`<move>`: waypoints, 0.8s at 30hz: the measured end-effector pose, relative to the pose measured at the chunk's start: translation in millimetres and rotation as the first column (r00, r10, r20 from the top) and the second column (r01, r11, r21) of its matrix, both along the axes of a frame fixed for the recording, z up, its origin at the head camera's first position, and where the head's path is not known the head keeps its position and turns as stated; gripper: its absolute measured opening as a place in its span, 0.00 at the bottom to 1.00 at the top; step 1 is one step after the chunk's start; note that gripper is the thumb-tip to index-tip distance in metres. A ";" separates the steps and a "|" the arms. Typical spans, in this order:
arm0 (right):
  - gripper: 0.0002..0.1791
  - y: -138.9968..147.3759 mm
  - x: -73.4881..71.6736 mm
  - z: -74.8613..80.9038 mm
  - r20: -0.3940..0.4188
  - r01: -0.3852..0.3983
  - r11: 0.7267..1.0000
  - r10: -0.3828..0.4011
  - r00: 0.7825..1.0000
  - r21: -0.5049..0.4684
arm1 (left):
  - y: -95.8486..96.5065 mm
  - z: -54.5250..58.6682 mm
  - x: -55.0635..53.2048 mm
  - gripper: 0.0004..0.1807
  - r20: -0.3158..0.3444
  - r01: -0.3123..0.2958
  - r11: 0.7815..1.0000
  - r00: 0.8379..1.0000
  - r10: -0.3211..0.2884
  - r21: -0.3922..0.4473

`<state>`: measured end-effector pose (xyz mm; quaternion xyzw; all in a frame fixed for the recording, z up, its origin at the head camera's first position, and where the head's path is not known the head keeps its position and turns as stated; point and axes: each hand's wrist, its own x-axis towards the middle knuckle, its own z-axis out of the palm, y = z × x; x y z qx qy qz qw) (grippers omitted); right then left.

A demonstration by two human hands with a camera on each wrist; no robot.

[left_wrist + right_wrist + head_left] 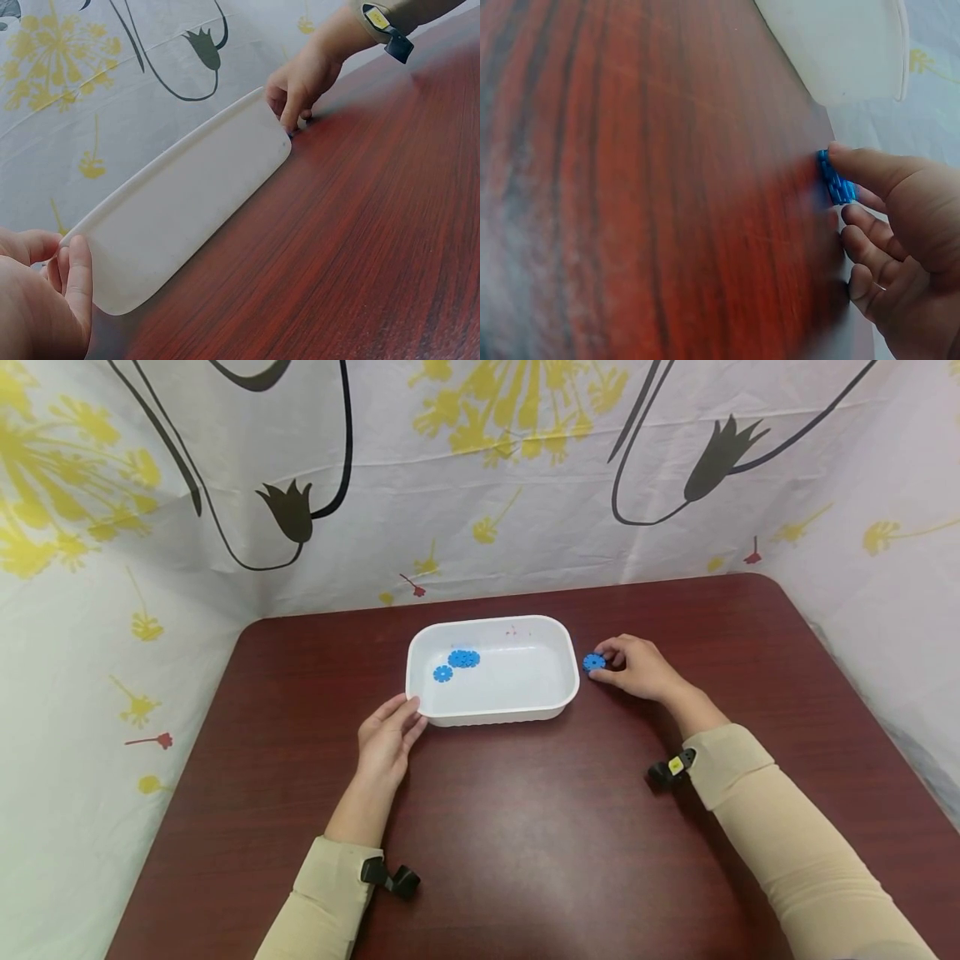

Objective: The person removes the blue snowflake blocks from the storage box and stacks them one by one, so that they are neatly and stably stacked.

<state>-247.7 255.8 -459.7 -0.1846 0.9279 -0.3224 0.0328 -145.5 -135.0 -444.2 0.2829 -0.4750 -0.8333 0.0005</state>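
A white plastic tray (517, 681) lies on the table, with several blue notched discs (464, 658) in its left half, some overlapping and one apart. My left hand (386, 743) grips the tray's near left corner, thumb and fingers at the rim, as the left wrist view also shows. Just beyond the tray's right end is my right hand (637, 670). Between thumb and fingers it pinches a small stack of blue notched discs (838, 182), low by the tabletop. How many discs are in that stack cannot be told.
The dark red wooden table (525, 827) has its back edge close behind the tray. A white cloth (450, 510) with yellow and grey flower prints hangs behind and at both sides. Each sleeve cuff carries a black wrist camera (405, 882).
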 end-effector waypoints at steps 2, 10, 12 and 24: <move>0.24 -0.1 -0.2 0.8 -0.001 -0.001 1.000 0.001 1.000 -0.011 | 0.0 0.2 0.1 0.21 0.000 -0.003 1.000 1.000 0.003 0.002; 0.25 -5.6 -2.7 13.2 -0.063 0.061 0.994 -0.066 0.996 -0.088 | 0.1 -0.7 0.1 0.21 -0.003 -0.002 1.000 1.000 0.002 0.002; 0.23 -9.6 -4.6 17.8 -0.090 0.076 0.991 -0.086 0.992 -0.108 | -0.1 -0.8 0.3 0.20 -0.005 -0.003 1.000 1.000 0.003 0.004; 0.17 -50.9 -13.5 45.1 -0.177 0.066 0.967 -0.111 0.978 -0.245 | -0.3 -0.4 0.5 0.18 -0.009 -0.003 1.000 1.000 0.003 -0.002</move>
